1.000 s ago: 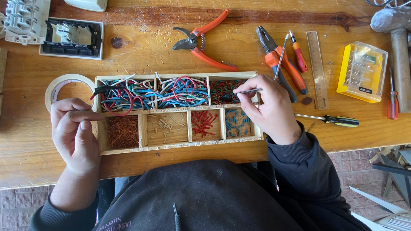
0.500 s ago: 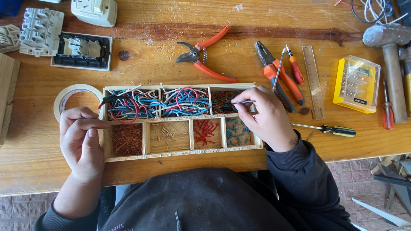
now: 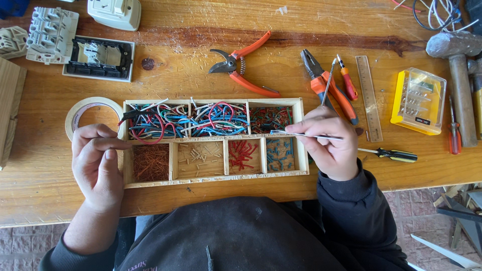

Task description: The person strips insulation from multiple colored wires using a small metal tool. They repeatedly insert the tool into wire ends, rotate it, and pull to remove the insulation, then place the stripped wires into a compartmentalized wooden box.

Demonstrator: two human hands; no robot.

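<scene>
A shallow wooden box [image 3: 301, 145] with several compartments lies in front of me. Its back row holds tangled coloured wires [image 3: 201, 119]. The front row holds copper strands [image 3: 149, 161], pale bits, red bits [image 3: 242, 154] and blue bits [image 3: 280, 150]. My right hand [image 3: 329, 148] pinches slim metal tweezers [image 3: 301, 134]. They point left, with the tip over the divider above the blue bits. My left hand [image 3: 98, 165] is curled at the box's left end, its index fingertip against the wall. I see nothing in it.
A tape roll [image 3: 75, 113] lies behind my left hand. Further back are red pruning snips [image 3: 246, 70], orange pliers [image 3: 331, 90], small screwdrivers [image 3: 386, 153], a ruler [image 3: 369, 95], a yellow bit case [image 3: 417, 100], a hammer [image 3: 459, 75] and dismantled socket parts [image 3: 98, 57]. The table's front edge is close to my body.
The view has tilted, so everything sits lower in frame. The tweezers' tip has come slightly toward me, from over the back right compartment to the divider. My left hand stays at the box's end.
</scene>
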